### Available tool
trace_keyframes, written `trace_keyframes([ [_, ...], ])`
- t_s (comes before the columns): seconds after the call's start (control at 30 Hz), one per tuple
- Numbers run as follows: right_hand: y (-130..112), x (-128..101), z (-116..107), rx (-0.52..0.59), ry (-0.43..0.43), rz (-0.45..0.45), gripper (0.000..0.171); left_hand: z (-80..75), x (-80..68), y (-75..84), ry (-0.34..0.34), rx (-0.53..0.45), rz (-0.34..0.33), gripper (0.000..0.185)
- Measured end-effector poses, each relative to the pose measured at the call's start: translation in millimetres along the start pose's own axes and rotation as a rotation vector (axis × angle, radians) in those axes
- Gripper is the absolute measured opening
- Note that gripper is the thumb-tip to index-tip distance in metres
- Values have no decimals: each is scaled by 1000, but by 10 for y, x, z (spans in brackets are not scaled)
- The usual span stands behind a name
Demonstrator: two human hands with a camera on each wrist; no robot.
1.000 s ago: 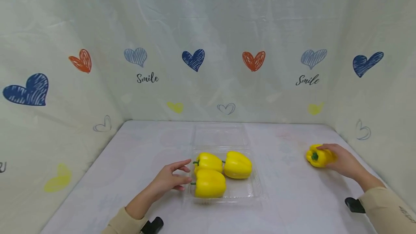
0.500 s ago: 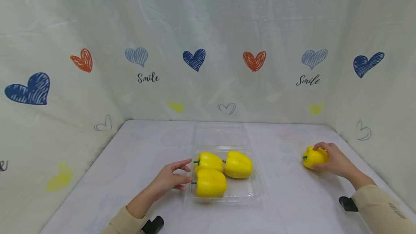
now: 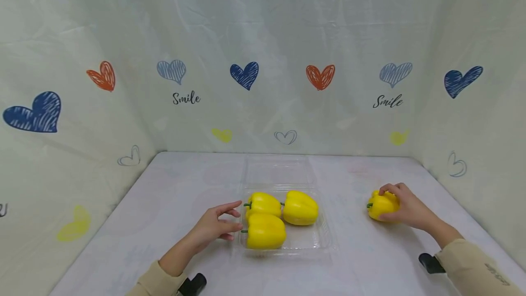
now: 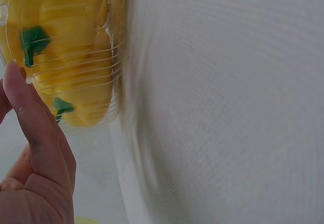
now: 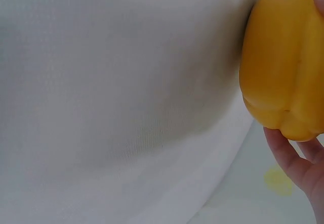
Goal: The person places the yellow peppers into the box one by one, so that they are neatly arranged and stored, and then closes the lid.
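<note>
Head view alone shows all four peppers: three beside the relaxed left grip [image 3: 214, 228], one pepper [image 3: 380, 205] clasped in the right grip [image 3: 404, 208].

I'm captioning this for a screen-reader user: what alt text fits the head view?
A person's right hand grips a yellow bell pepper on a white table, while the left hand rests open against a clear plastic tray holding three more yellow peppers. Heart-printed cloth hangs behind.

The near right part of the clear tray [image 3: 316, 241] is left free; its left and rear parts are blocked by three yellow peppers [image 3: 265, 231]. Bare table [image 3: 353, 236] is seen right of the tray.
</note>
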State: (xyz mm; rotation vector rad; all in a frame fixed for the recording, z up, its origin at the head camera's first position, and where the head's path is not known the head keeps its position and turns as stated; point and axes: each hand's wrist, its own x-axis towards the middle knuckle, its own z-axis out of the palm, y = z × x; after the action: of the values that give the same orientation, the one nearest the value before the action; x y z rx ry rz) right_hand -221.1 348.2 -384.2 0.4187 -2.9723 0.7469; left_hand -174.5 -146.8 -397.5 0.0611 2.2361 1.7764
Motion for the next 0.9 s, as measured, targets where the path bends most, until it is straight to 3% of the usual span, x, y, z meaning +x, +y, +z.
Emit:
trace_keyframes([
  [0.9,-697,-95,90,39,103,-288,52,-5,1,-3,1,-13,0,69],
])
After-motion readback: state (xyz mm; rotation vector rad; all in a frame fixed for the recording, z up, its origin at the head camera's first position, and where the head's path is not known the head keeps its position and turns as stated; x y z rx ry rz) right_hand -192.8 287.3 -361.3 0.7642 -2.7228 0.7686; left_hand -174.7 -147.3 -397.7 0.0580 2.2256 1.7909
